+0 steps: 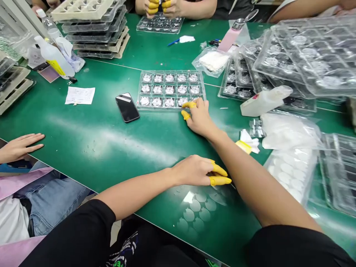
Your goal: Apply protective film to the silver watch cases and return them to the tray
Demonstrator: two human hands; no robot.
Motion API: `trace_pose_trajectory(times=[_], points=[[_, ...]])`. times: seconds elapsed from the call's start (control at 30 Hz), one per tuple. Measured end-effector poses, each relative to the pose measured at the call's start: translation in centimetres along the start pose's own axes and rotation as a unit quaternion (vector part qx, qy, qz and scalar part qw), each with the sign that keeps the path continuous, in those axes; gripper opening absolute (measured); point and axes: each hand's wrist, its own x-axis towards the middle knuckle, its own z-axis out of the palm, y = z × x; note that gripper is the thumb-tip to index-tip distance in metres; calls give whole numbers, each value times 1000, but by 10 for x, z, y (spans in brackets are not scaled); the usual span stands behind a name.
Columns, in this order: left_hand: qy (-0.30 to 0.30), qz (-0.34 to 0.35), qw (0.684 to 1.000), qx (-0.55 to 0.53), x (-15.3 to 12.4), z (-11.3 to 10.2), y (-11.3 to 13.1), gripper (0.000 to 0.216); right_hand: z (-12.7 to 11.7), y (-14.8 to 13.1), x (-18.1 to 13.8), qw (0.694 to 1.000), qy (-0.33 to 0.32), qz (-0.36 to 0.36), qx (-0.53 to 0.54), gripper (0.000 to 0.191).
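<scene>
Touching blister tray (169, 71), your right hand (198, 118) grip unclear, left hand (193, 171) empty; loose hold risks spilled discs (169, 89).

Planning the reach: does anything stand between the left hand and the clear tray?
The right hand rests at the near right corner of the tray, partly in the path of the left hand. Toward the tray's near left part, nothing visible stands in the way.

One left hand (191, 170), one right hand (198, 118), four yellow finger cots (220, 180), one clear tray (144, 78) with fifteen compartments, one smartphone (127, 107).
</scene>
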Motion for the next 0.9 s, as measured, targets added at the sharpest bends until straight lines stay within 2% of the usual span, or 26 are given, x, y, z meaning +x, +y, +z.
trace_pose_trajectory(times=[0.13,0.27,0.33,0.4,0.43,0.47,0.5,0.57,0.63,0.7,0.77,0.9], points=[[-25,95,994,-53,-3,-1,1,31,-26,-28,-82,999,5,-13,29,35],[-76,126,985,-94,-7,-3,6,28,-59,-40,-145,986,19,-19,163,27],[-98,114,983,-104,-7,-5,8,27,-75,-37,-164,973,104,47,200,22],[-116,84,982,-120,-7,-7,10,25,-86,-30,-171,951,207,148,176,21],[-121,64,982,-129,-7,-8,11,24,-89,-27,-170,944,225,186,151,22],[-123,43,982,-136,-6,-9,11,23,-90,-25,-167,947,211,210,123,23],[-122,25,982,-140,-5,-9,11,24,-90,-25,-162,956,169,221,93,24],[-118,2,983,-141,-3,-10,11,25,-86,-28,-149,973,49,224,30,27],[-115,-6,984,-136,-2,-10,10,27,-84,-34,-138,972,-41,229,-18,29],[-110,-7,985,-131,-1,-9,10,28,-86,-41,-131,966,-76,243,-34,31],[-102,2,987,-125,-1,-7,9,28,-92,-48,-130,958,-84,269,-40,33],[-102,40,987,-116,-2,-5,7,25,-105,-60,-129,916,-164,360,-69,44]])
